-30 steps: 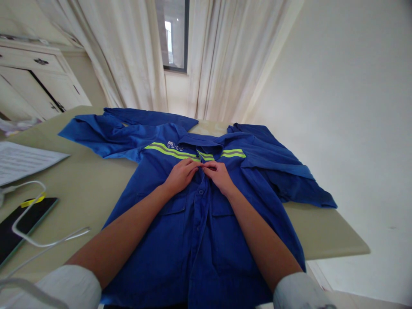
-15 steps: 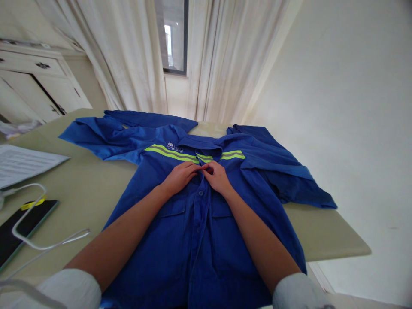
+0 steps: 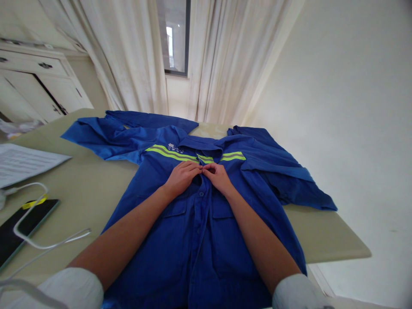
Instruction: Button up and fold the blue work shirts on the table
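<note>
A blue work jacket (image 3: pixel 154 262) with yellow-green and grey reflective stripes lies front up, its collar at the far side and sleeves spread out. My left hand (image 3: pixel 183 177) pinches the front placket just below the chest stripe. Close beside it, fingertips nearly touching, my right hand (image 3: pixel 218 177) grips the placket's other edge. What sits between the fingertips is hidden. Below my hands a dark button (image 3: pixel 201 194) shows on the placket. Flapped chest pockets lie on both sides of it.
The jacket rests on a pale green table (image 3: pixel 334 236). At left are a printed sheet (image 3: pixel 28 165), a dark phone-like device (image 3: pixel 19 231) and a white cable (image 3: pixel 30 244). Behind stand curtains (image 3: pixel 135 51), a window and a white cabinet (image 3: pixel 35 81); a wall is at right.
My hands stay at the same spot on the placket, with small finger shifts. My left hand has tilted slightly, opening a dark gap in the cloth under it.
</note>
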Motion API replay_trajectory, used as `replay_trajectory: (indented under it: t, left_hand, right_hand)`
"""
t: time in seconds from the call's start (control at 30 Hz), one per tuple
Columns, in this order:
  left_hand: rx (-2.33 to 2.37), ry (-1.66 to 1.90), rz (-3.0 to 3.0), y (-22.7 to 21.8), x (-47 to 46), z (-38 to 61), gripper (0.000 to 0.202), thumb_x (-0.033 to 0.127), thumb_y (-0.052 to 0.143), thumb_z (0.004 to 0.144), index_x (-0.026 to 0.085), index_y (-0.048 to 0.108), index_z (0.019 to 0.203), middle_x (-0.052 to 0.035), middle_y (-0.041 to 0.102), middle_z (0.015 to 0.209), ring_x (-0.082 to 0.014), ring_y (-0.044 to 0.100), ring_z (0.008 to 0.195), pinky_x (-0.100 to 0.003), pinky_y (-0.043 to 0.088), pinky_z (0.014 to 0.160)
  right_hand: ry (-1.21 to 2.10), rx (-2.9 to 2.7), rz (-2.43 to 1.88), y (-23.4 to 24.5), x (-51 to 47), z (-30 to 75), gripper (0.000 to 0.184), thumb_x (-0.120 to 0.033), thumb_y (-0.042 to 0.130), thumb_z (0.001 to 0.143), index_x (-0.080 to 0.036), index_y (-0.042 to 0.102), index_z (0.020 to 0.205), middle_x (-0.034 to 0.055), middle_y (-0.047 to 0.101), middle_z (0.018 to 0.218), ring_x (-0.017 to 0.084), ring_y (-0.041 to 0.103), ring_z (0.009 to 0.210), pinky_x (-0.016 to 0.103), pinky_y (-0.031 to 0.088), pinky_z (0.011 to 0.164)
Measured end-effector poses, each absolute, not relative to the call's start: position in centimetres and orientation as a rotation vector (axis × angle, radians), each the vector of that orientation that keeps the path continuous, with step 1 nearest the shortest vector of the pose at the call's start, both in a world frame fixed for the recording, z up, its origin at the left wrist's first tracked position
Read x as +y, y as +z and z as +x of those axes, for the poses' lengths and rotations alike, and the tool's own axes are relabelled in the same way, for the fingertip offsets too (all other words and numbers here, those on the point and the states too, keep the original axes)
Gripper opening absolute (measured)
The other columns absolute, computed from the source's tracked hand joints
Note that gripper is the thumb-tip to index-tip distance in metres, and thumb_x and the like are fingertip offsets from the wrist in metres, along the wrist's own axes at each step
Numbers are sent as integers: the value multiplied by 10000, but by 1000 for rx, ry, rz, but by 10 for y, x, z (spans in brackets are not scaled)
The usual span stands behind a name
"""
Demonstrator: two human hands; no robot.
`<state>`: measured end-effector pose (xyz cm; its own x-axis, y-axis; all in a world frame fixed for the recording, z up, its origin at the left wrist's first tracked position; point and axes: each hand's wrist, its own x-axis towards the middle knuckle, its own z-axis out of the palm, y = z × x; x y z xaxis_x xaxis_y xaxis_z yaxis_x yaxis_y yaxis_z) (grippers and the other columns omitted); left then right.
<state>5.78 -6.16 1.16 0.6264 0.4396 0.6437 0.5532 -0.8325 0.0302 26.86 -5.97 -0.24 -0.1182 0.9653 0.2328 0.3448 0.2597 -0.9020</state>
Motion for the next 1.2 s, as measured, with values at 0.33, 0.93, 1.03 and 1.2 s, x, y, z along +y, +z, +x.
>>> replay_trajectory:
  t: [0.33,0.93,1.03,1.2]
  left_hand:
    - [-896,-773,-2641,20,-67,62,213,101,562,996,208,711,1103,-78,741,1050,-236,666,1005,-358,534,915]
    - [-1119,-661,-2569,22,-69,74,150,66,529,970,171,636,958,-100,700,862,-261,686,830,-354,527,755]
    - [-1193,-623,-2553,22,-69,74,126,83,547,966,159,647,958,-93,710,822,-252,701,783,-335,516,710]
    - [-1219,-638,-2495,25,-73,73,116,120,556,984,166,661,971,-80,717,807,-247,697,771,-340,506,714]
  right_hand:
    - [1017,-1453,-1204,14,-66,264,272,-450,795,709,-194,776,800,28,749,775,196,649,716,311,508,711]
    - [728,-1591,-1398,7,-58,245,69,-259,619,854,-241,669,810,-21,703,789,189,643,791,294,496,771]
    - [635,-1721,-1322,7,-62,246,118,-279,611,931,-239,719,902,18,741,905,201,668,856,310,506,818]
    - [437,-1890,-1413,12,-69,248,197,-255,576,1000,-221,750,914,54,723,916,201,639,822,314,495,810]
